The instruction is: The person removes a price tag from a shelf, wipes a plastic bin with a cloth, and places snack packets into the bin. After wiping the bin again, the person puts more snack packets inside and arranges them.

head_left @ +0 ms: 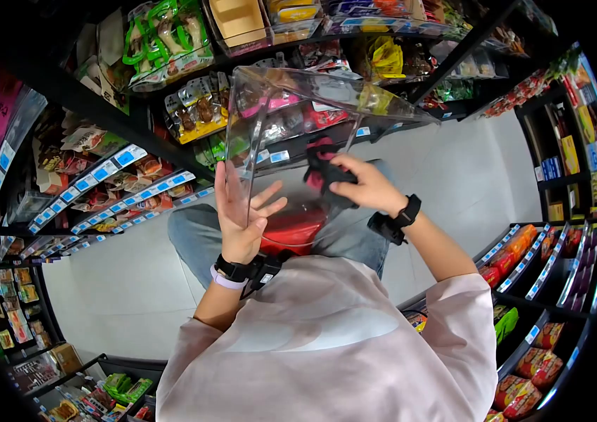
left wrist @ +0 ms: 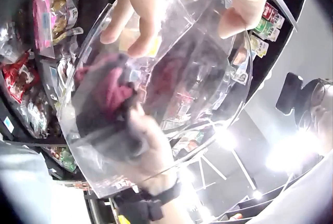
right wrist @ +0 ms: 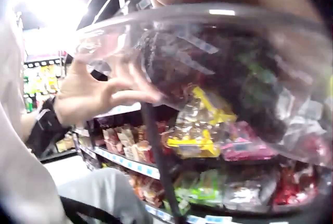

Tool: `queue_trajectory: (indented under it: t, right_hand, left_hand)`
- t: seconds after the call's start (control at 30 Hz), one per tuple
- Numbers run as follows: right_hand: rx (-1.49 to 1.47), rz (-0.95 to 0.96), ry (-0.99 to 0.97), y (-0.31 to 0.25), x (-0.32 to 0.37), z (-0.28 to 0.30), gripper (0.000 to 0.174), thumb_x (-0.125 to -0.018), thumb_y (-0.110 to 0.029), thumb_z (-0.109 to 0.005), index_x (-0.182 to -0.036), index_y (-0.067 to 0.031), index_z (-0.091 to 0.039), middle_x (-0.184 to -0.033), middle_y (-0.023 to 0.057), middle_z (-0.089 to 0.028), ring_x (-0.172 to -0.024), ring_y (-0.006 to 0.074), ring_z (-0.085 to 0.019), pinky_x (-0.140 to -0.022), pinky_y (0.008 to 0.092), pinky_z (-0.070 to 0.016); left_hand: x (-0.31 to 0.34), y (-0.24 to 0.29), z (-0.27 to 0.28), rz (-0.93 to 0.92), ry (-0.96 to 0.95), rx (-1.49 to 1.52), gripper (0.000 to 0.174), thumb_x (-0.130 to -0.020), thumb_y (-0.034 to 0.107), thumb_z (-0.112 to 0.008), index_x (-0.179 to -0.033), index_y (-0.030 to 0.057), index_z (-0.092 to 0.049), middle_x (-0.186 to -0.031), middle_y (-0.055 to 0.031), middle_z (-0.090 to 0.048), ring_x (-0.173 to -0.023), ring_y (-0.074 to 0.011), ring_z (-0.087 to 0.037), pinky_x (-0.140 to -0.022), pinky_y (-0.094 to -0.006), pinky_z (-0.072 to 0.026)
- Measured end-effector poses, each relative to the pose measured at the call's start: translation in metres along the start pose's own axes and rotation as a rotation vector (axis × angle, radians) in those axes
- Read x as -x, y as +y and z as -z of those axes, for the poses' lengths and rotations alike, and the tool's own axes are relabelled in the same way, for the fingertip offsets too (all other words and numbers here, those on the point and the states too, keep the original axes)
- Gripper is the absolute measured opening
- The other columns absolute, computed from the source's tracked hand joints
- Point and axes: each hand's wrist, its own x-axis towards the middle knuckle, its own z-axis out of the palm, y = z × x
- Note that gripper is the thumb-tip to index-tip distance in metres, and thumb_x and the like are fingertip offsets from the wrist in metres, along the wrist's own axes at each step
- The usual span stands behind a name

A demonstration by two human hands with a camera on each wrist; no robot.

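A clear plastic container [head_left: 242, 133] is held tilted above the person's lap, its open side towards the body. The left hand [head_left: 242, 218] grips its near left edge, with fingers spread along the wall; in the left wrist view the thumb and fingers of the left hand [left wrist: 192, 5] lie on the clear plastic [left wrist: 208, 78]. Bunched in the right hand [head_left: 369, 186] is a black and pink cloth [head_left: 321, 165], within the container's opening. The left wrist view shows the cloth [left wrist: 112, 91] blurred through the plastic. In the right wrist view the container's rim [right wrist: 229, 11] crosses before the left hand [right wrist: 86, 94].
Shelves of packaged snacks [head_left: 186, 109] stand just beyond the container, and more shelves [head_left: 116, 165] curve round at the left. Racks of red packets [head_left: 544, 366] are at the right. Something red [head_left: 291, 232] lies between the knees, above the grey tiled floor [head_left: 137, 281].
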Motion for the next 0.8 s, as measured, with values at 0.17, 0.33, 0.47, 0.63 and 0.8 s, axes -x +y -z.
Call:
queue_trajectory:
  t: [0.17, 0.33, 0.47, 0.63, 0.8]
  right_hand:
    - [0.018, 0.068, 0.087, -0.013, -0.004, -0.007, 0.040, -0.074, -0.014, -0.067, -0.110, -0.0014, -0.055, -0.100, 0.0128, -0.061, -0.089, 0.0264, -0.060, -0.080, 0.0330, -0.0465]
    - [0.015, 0.322, 0.027, -0.084, 0.004, -0.042, 0.040, -0.071, -0.015, -0.068, -0.108, -0.0018, -0.058, -0.118, 0.0200, -0.056, -0.106, 0.0349, -0.051, -0.092, 0.0395, -0.0391]
    - [0.013, 0.289, 0.091, -0.055, 0.020, -0.020, 0.038, -0.066, -0.014, -0.068, -0.101, -0.0014, -0.061, -0.117, 0.0208, -0.057, -0.092, 0.0365, -0.058, -0.082, 0.0408, -0.0453]
    - [0.160, 0.094, 0.172, -0.010, 0.042, 0.019, 0.033, -0.065, -0.008, -0.062, -0.097, -0.0006, -0.059, -0.105, 0.0228, -0.059, -0.086, 0.0374, -0.058, -0.078, 0.0382, -0.0469]
    - [0.143, -0.191, 0.046, -0.014, 0.075, 0.032, 0.028, -0.064, -0.008, -0.059, -0.091, -0.0003, -0.061, -0.088, 0.0210, -0.061, -0.076, 0.0369, -0.059, -0.070, 0.0379, -0.0476]
  left_hand:
    - [-0.010, -0.001, 0.001, 0.002, -0.008, -0.047, 0.102, -0.070, 0.016, -0.074, -0.147, 0.0179, -0.007, -0.145, -0.0021, -0.019, -0.115, -0.0496, -0.047, -0.087, -0.0484, -0.0504]
    - [-0.013, -0.006, -0.005, -0.107, 0.037, -0.254, 0.107, -0.065, 0.013, -0.079, -0.146, 0.0097, -0.010, -0.151, -0.0096, -0.015, -0.140, -0.0232, -0.011, -0.111, -0.0394, -0.0121]
    - [-0.009, 0.009, 0.000, -0.093, 0.020, -0.095, 0.106, -0.070, 0.012, -0.077, -0.147, 0.0186, -0.004, -0.152, -0.0041, -0.014, -0.119, -0.0411, -0.046, -0.085, -0.0439, -0.0520]
    - [-0.016, 0.034, 0.005, -0.141, 0.026, -0.192, 0.101, -0.072, 0.019, -0.075, -0.147, 0.0165, -0.006, -0.140, -0.0077, -0.027, -0.111, -0.0484, -0.050, -0.085, -0.0461, -0.0530]
    - [-0.016, 0.030, 0.012, -0.074, 0.012, -0.192, 0.102, -0.071, 0.012, -0.075, -0.146, 0.0164, -0.005, -0.143, -0.0096, -0.024, -0.110, -0.0474, -0.051, -0.082, -0.0461, -0.0544]
